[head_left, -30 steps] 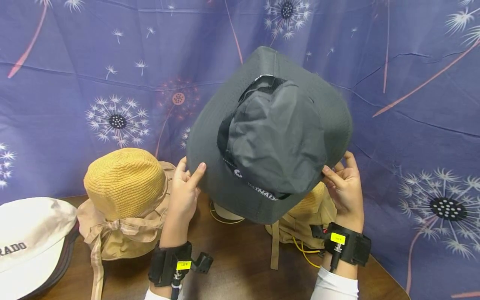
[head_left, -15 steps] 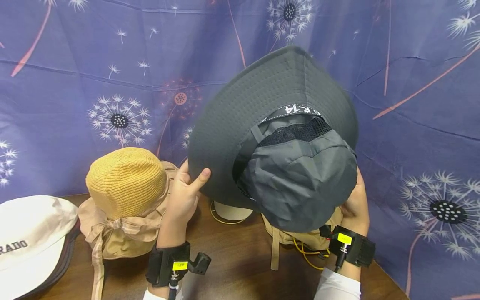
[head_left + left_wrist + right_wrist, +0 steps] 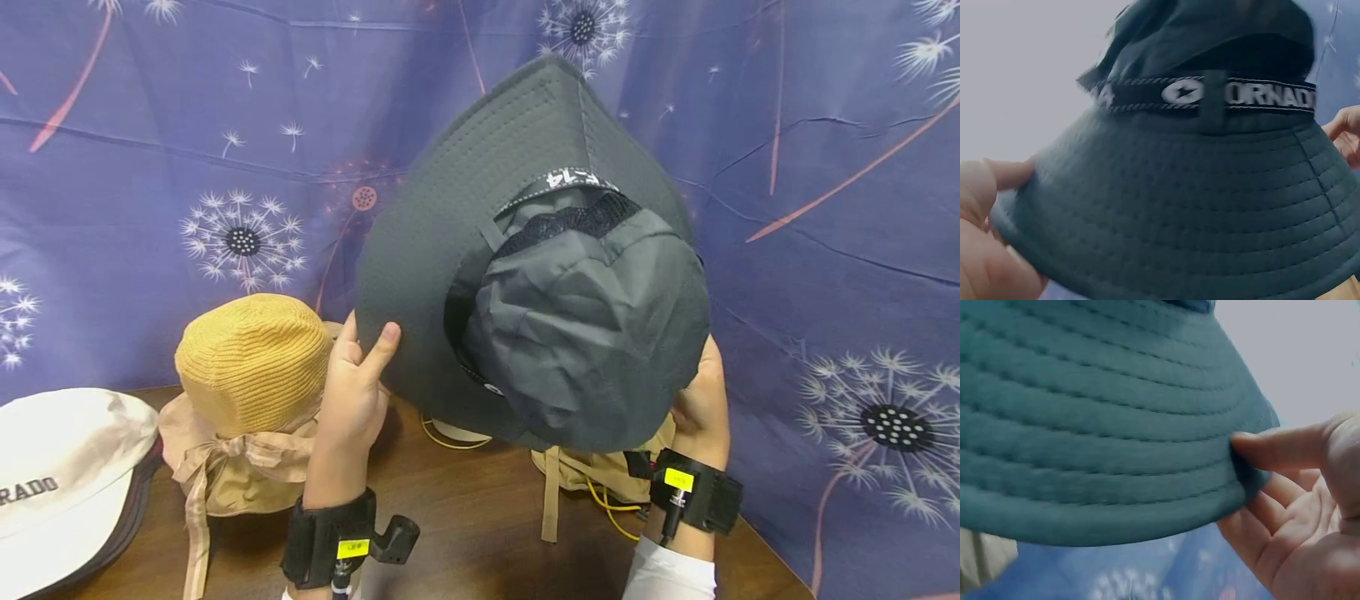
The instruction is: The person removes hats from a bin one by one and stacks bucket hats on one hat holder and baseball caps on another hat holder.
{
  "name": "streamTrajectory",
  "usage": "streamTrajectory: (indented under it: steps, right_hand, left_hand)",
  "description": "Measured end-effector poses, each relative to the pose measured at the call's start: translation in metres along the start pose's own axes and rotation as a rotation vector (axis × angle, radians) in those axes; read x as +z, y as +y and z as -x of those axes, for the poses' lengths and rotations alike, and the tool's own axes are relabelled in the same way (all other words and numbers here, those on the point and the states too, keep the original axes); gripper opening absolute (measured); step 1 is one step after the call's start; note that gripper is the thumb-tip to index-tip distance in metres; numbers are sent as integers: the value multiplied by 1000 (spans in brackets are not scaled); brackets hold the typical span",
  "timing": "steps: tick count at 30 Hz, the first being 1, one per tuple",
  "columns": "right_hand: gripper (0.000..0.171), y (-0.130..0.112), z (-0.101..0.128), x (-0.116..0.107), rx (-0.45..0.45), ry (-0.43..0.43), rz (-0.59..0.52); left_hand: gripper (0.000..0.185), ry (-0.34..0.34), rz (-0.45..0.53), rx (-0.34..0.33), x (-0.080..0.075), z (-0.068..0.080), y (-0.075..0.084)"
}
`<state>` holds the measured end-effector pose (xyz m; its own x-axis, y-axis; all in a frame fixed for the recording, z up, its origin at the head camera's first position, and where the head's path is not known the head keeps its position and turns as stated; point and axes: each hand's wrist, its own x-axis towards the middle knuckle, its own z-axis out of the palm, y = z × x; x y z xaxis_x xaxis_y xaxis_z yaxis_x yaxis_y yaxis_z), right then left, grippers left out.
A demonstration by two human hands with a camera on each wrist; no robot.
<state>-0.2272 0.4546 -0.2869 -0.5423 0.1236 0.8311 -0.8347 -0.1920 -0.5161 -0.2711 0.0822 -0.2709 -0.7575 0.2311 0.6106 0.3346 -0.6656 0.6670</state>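
A dark grey bucket hat (image 3: 592, 317) with a wide stitched brim is held up over the table between both hands, its crown tipped toward the head camera. A black band with white lettering (image 3: 1266, 95) circles the crown. My left hand (image 3: 349, 400) pinches the brim's left edge, thumb on the upper face. At the opposite edge, my right hand (image 3: 1297, 506) pinches the brim between thumb and fingers. In the head view the crown hides most of the right fingers.
On the brown table (image 3: 465, 533), a yellow knit hat (image 3: 251, 358) with a bow and a white cap (image 3: 67, 467) stand at the left. Behind the held hat is a partly covered tan hat (image 3: 600, 471) with a yellow cord. A purple patterned curtain (image 3: 300, 67) hangs behind.
The hat has turned and its crown has tilted down toward the camera, bringing the far band lettering into view. Lately both hands shifted slightly left with it, still gripping the brim.
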Motion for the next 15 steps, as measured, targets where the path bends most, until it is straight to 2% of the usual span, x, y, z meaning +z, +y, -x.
streamTrajectory:
  steps: [4,6,10,14,15]
  right_hand:
    - [40,-15,-9,31,-9,-2,-68]
    - [41,-20,-10,43,-1,-14,-138]
    - [40,-26,-10,57,45,-18,-239]
    - [35,-28,-10,69,113,-11,-282]
    - [35,-27,-10,72,126,-11,-283]
  left_hand:
    - [40,69,113,-24,2,7,22]
    - [44,72,153,-28,0,10,32]
    - [48,63,166,-37,-9,13,44]
    - [46,76,151,-67,-23,15,51]
    - [46,88,175,-80,-26,15,53]
